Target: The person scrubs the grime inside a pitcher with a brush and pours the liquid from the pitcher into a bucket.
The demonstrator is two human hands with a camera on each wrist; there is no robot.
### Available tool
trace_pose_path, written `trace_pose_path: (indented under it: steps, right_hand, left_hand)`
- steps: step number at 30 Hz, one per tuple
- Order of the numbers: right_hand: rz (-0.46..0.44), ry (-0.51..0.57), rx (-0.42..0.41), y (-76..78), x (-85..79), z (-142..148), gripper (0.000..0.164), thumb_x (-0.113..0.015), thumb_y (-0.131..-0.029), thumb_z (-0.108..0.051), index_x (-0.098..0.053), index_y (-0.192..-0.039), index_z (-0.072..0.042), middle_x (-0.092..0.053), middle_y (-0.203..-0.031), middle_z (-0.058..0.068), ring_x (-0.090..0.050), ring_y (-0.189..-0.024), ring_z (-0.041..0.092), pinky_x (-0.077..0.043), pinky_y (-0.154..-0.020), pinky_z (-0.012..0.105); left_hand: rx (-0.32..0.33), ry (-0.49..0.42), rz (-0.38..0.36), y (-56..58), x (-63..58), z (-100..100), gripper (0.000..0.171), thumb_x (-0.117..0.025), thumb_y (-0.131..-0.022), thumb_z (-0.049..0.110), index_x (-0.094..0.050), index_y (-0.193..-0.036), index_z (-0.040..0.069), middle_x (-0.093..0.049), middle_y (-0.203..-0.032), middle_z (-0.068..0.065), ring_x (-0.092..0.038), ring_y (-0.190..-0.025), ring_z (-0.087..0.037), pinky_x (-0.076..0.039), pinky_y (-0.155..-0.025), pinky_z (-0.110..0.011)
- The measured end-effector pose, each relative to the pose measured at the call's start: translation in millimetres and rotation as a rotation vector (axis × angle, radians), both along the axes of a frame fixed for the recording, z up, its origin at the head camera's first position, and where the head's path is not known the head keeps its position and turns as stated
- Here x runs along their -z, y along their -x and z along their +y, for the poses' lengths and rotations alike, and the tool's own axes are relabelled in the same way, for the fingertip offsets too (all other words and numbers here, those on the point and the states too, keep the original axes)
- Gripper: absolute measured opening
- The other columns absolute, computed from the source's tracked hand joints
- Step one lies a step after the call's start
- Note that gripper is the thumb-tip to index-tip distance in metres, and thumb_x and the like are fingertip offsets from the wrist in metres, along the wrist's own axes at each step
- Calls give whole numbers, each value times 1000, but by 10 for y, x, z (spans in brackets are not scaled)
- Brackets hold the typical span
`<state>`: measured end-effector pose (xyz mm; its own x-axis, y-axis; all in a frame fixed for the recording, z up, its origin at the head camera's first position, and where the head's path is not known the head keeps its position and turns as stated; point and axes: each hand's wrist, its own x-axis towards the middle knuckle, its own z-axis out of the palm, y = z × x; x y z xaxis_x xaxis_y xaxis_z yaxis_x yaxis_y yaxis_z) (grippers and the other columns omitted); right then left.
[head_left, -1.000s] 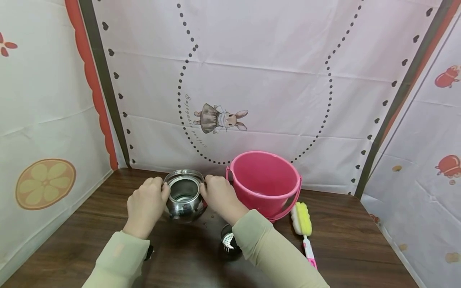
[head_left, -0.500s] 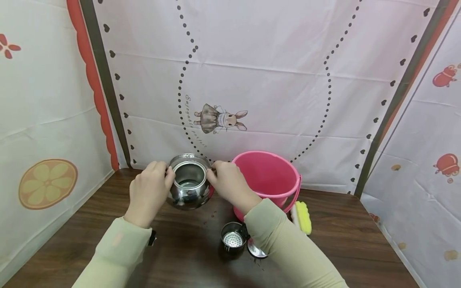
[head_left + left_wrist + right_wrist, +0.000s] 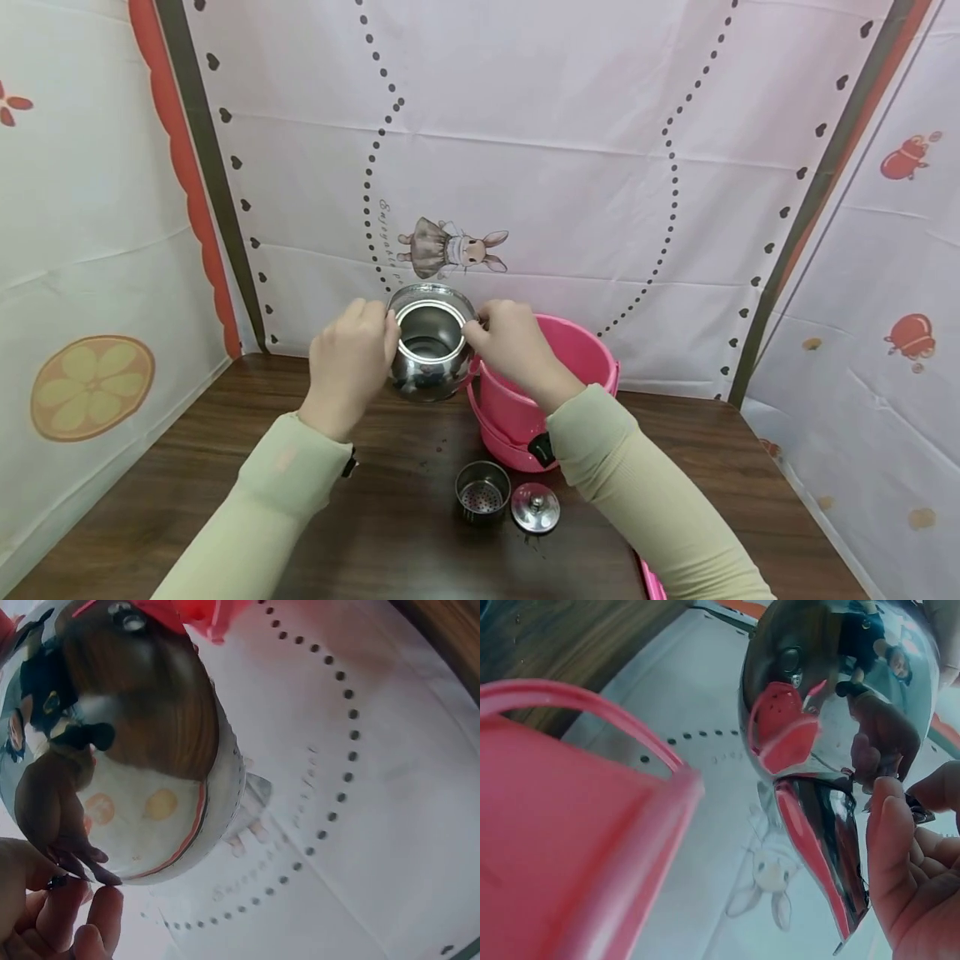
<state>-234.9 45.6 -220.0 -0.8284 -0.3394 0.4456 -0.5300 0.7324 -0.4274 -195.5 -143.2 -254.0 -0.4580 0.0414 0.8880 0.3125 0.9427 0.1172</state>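
Note:
A shiny steel teapot point(image 3: 429, 367), lidless with its round mouth facing me, hangs in the air between both hands. Its spout point(image 3: 825, 855) shows in the right wrist view, on the right hand's side. My left hand point(image 3: 348, 362) pinches the teapot at its left shoulder, where the handle joins. At the matching spot on the right, my right hand point(image 3: 517, 346) pinches a small dark fitting between thumb and fingers. A pink bucket point(image 3: 517, 417) stands just right of the teapot, partly covered by the right hand.
On the dark wooden table point(image 3: 390, 533), a perforated steel strainer cup point(image 3: 482, 493) stands beside a round knobbed lid point(image 3: 536, 507). A pink brush handle point(image 3: 651, 579) peeks out by the right sleeve. Printed cloth point(image 3: 525, 183) walls the table at back and sides.
Both hands have lifted the teapot and carried it right, up to the bucket's left side. The lid has come into view from behind the right forearm, which now covers most of the brush.

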Motion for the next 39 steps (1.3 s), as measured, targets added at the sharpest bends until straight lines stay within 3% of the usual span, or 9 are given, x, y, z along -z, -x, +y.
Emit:
trace_pose_path:
  steps: [6,14,22,27,30,39]
  right_hand:
    - [-43,86,30,62,-94,171,21,-53,-83,-13,-55,-62,-8,-46,-53,0,-37,-49,10,-30,-46,21]
    - [-133,233,51,126,-108,413,19,-51,-81,-11,-66,-82,-1,-65,-63,10,-56,-48,12,-44,-44,24]
    - [-196,335,48,184,-84,603,22,-51,-82,-9,-65,-93,4,-67,-70,13,-64,-51,22,-52,-48,31]
    - [-235,426,39,189,-80,698,25,-50,-83,-8,-62,-100,6,-67,-70,13,-64,-51,20,-53,-49,34]
    - [-234,467,45,175,-79,750,26,-50,-83,-7,-61,-102,7,-67,-71,14,-63,-51,13,-53,-50,33]
    - [-238,531,67,163,-65,885,26,-49,-84,-4,-56,-105,9,-67,-77,19,-63,-53,11,-55,-52,33]
  left_hand:
    - [20,-3,3,87,-101,198,20,-52,-92,10,-56,-77,-3,-54,-68,-15,-49,-50,-31,-42,-44,-43]
    - [22,-14,6,221,-153,460,17,-51,-92,10,-57,-81,-1,-56,-74,-15,-52,-57,-33,-44,-44,-46]
    - [64,-28,-12,306,-172,626,17,-50,-93,12,-58,-85,-1,-55,-78,-14,-54,-64,-33,-46,-47,-46]
    - [108,-22,8,352,-185,702,16,-53,-93,12,-57,-85,-1,-56,-79,-15,-55,-68,-34,-49,-54,-46]
    - [145,-37,-26,361,-199,751,16,-52,-94,13,-58,-88,-1,-58,-84,-15,-56,-72,-34,-50,-58,-46]
    - [202,-87,-138,383,-236,872,18,-53,-96,18,-59,-91,2,-62,-91,-14,-59,-79,-31,-50,-63,-44]
